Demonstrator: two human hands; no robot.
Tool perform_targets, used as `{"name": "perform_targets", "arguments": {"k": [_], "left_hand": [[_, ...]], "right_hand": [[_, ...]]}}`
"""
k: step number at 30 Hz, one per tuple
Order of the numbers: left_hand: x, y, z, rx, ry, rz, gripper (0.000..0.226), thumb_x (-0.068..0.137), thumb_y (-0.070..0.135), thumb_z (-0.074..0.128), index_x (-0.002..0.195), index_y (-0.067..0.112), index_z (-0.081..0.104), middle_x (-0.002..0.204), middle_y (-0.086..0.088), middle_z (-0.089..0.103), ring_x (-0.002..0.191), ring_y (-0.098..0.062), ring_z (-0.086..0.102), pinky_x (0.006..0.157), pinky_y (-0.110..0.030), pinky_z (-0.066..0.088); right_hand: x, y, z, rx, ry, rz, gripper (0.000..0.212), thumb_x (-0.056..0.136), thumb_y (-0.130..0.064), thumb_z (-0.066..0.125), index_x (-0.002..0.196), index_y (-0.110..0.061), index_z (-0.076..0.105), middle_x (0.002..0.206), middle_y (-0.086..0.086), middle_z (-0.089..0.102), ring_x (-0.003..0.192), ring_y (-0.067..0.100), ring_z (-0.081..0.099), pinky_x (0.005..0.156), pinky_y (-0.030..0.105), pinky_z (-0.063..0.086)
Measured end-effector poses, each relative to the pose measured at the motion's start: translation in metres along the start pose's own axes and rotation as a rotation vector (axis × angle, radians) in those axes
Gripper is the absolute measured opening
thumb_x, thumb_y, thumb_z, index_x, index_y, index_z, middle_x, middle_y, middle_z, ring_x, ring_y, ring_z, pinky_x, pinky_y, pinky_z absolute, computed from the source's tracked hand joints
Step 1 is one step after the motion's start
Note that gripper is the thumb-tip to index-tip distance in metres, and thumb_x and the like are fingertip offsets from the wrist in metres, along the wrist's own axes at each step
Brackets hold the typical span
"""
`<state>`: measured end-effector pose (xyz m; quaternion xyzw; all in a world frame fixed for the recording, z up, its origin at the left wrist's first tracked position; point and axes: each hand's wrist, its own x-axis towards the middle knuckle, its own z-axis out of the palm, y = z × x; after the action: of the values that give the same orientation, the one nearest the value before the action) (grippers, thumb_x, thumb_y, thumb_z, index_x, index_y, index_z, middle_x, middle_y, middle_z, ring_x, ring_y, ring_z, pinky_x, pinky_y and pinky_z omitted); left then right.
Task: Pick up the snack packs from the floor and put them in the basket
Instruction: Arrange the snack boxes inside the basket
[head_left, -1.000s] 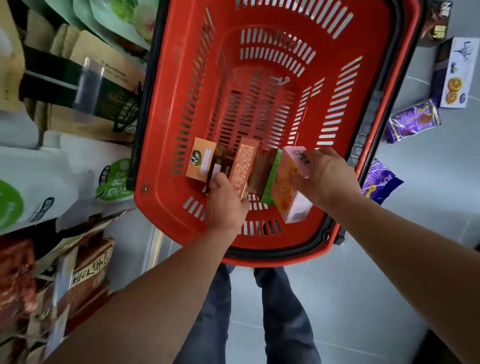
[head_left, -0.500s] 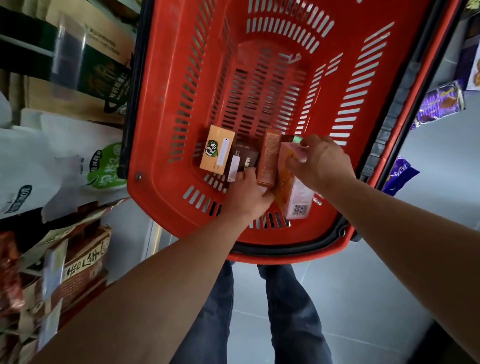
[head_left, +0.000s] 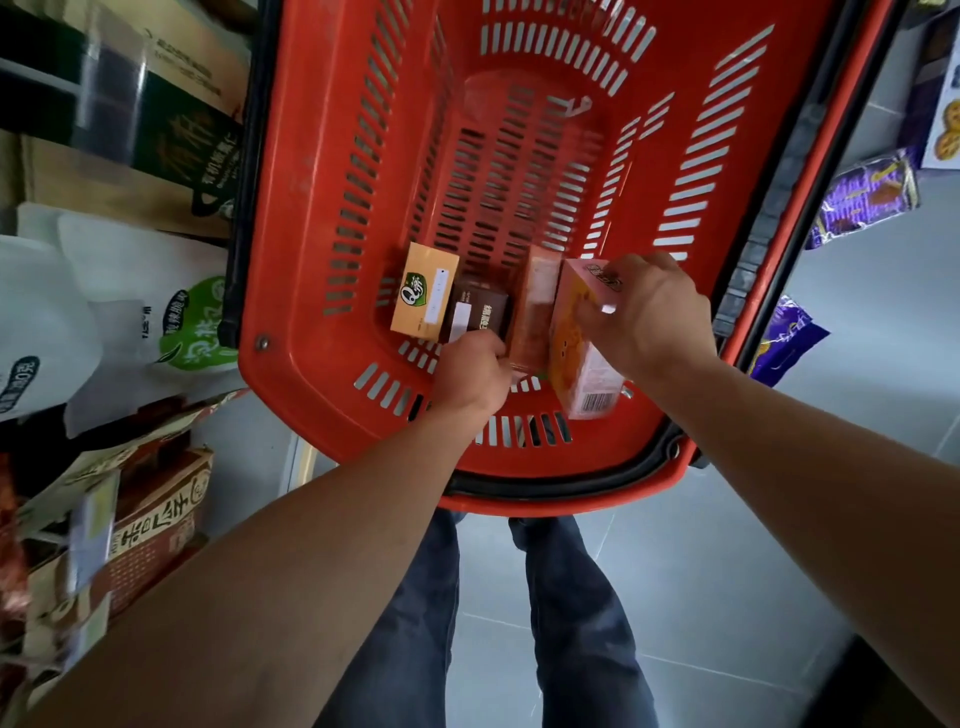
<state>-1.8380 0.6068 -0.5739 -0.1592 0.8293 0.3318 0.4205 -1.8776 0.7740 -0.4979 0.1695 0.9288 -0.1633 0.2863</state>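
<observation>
A red plastic basket (head_left: 311, 260) stands on the floor in front of me. At its near end stand a yellow box (head_left: 423, 291), a dark brown box (head_left: 480, 312) and a reddish-orange box (head_left: 535, 312), side by side. My right hand (head_left: 649, 317) grips an orange-and-pink snack box (head_left: 576, 358) from its right side, pressed against the reddish box. My left hand (head_left: 475, 371) is closed, its fingers against the lower end of the brown and reddish boxes. Two purple snack packs (head_left: 862, 197) (head_left: 787, 340) lie on the floor to the right.
Store shelves with bags and cartons (head_left: 130, 312) run along the left. A white-and-blue cookie box (head_left: 943, 119) lies on the floor at the far right. My legs (head_left: 519, 623) stand just behind the basket on grey floor tiles.
My right hand has lowered the orange-and-pink box into the basket and turned it upright against the reddish box. My left hand slid slightly right along the row.
</observation>
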Motion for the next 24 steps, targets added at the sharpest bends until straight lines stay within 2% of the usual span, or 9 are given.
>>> {"name": "perform_targets", "arguments": {"k": [2, 5, 7, 10, 13, 16, 18, 21, 24], "left_hand": [[-0.006, -0.003, 0.0, 0.138, 0.035, 0.055, 0.013, 0.093, 0.015, 0.06, 0.094, 0.008, 0.071, 0.094, -0.008, 0.073, 0.09, -0.026, 0.069, 0.08, -0.038, 0.058], [-0.009, 0.005, -0.006, 0.125, 0.029, 0.07, 0.027, 0.095, 0.035, 0.058, 0.103, 0.01, 0.067, 0.095, -0.005, 0.071, 0.088, -0.025, 0.067, 0.075, -0.036, 0.055], [-0.006, 0.008, -0.009, 0.165, -0.05, 0.105, 0.024, 0.096, 0.03, 0.055, 0.111, 0.015, 0.065, 0.1, -0.006, 0.071, 0.092, -0.027, 0.066, 0.08, -0.04, 0.056], [-0.008, 0.006, -0.014, 0.328, -0.249, 0.093, 0.027, 0.095, 0.015, 0.048, 0.116, 0.017, 0.066, 0.114, -0.009, 0.069, 0.106, -0.031, 0.064, 0.089, -0.041, 0.054], [-0.013, -0.002, -0.021, 0.214, -0.294, 0.069, 0.039, 0.098, 0.008, 0.044, 0.135, 0.013, 0.057, 0.13, -0.011, 0.064, 0.117, -0.029, 0.059, 0.095, -0.032, 0.049], [-0.02, 0.003, -0.028, 0.046, -0.29, 0.143, 0.043, 0.1, 0.01, 0.046, 0.143, 0.018, 0.05, 0.138, -0.004, 0.059, 0.12, -0.02, 0.059, 0.089, -0.022, 0.046], [-0.022, 0.009, -0.025, -0.053, -0.349, 0.178, 0.047, 0.099, 0.01, 0.048, 0.145, 0.023, 0.048, 0.141, 0.001, 0.057, 0.117, -0.014, 0.059, 0.085, -0.016, 0.045], [-0.023, 0.02, -0.019, -0.118, -0.413, 0.18, 0.047, 0.097, 0.017, 0.054, 0.142, 0.032, 0.05, 0.135, 0.002, 0.062, 0.116, -0.025, 0.064, 0.091, -0.031, 0.046], [-0.025, 0.029, -0.024, -0.154, -0.366, 0.166, 0.042, 0.096, 0.019, 0.057, 0.138, 0.024, 0.055, 0.136, 0.0, 0.062, 0.125, -0.018, 0.057, 0.107, -0.034, 0.042]], "right_hand": [[-0.002, -0.001, -0.002, 0.007, -0.003, 0.011, 0.043, 0.09, -0.043, 0.058, 0.121, -0.014, 0.06, 0.118, 0.005, 0.056, 0.095, 0.03, 0.062, 0.069, 0.033, 0.042], [-0.002, -0.002, -0.003, -0.007, -0.014, 0.024, 0.042, 0.091, -0.042, 0.057, 0.123, -0.014, 0.06, 0.118, 0.007, 0.056, 0.096, 0.03, 0.061, 0.074, 0.036, 0.047], [0.002, -0.003, 0.001, -0.005, -0.057, 0.047, 0.043, 0.092, -0.047, 0.055, 0.121, -0.015, 0.06, 0.116, 0.007, 0.056, 0.094, 0.027, 0.059, 0.073, 0.034, 0.046], [0.006, -0.006, 0.012, 0.045, -0.248, 0.112, 0.055, 0.089, -0.053, 0.058, 0.13, -0.016, 0.052, 0.121, 0.006, 0.054, 0.099, 0.026, 0.06, 0.076, 0.037, 0.054], [0.005, -0.01, 0.02, 0.055, -0.307, 0.147, 0.063, 0.093, -0.04, 0.059, 0.144, -0.014, 0.034, 0.137, 0.01, 0.042, 0.122, 0.031, 0.05, 0.094, 0.044, 0.052], [0.0, -0.011, 0.019, -0.109, -0.187, 0.077, 0.058, 0.095, -0.034, 0.054, 0.144, -0.016, 0.03, 0.148, 0.01, 0.03, 0.135, 0.036, 0.032, 0.108, 0.048, 0.038], [-0.005, -0.009, 0.017, -0.165, -0.131, 0.049, 0.057, 0.094, -0.035, 0.055, 0.143, -0.02, 0.032, 0.148, 0.006, 0.031, 0.136, 0.034, 0.029, 0.108, 0.047, 0.035], [-0.012, -0.009, 0.015, -0.217, -0.13, 0.003, 0.056, 0.095, -0.037, 0.053, 0.144, -0.022, 0.031, 0.143, 0.004, 0.038, 0.135, 0.032, 0.032, 0.107, 0.046, 0.036], [-0.019, -0.01, 0.008, -0.16, -0.141, 0.017, 0.064, 0.093, -0.032, 0.056, 0.148, -0.021, 0.026, 0.149, 0.005, 0.035, 0.137, 0.033, 0.032, 0.109, 0.045, 0.035]]}}
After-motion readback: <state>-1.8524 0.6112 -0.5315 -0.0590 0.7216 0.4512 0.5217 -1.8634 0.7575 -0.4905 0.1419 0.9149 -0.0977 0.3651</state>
